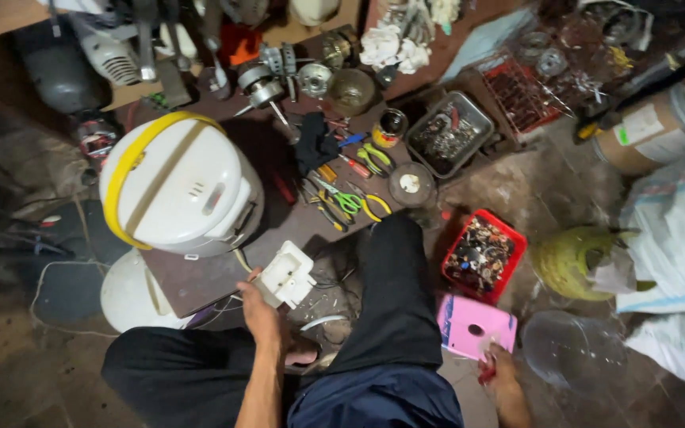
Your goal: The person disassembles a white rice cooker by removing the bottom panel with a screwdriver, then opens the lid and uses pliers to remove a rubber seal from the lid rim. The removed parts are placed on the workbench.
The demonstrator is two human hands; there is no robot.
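Observation:
My left hand [259, 311] reaches forward over my knee and grips a white plastic part [288, 274] with slots, at the near edge of a low brown board [200, 281]. A white rice cooker body with a yellow band [174, 184] lies just beyond it on the board. My right hand [499, 374] is low at my right side, closed on a small red-handled tool [487, 369], next to a pink flat box [473, 325] on the floor. My black-trousered leg [394, 293] stretches between both hands.
Pliers, scissors and screwdrivers [350, 190] lie on the board. A red tray of small parts [481, 255], a metal tray [447, 133], a yellow-green gas cylinder [568, 261], a clear plastic bowl [568, 349] and white sacks [675, 238] crowd the right. Motors and clutter fill the back.

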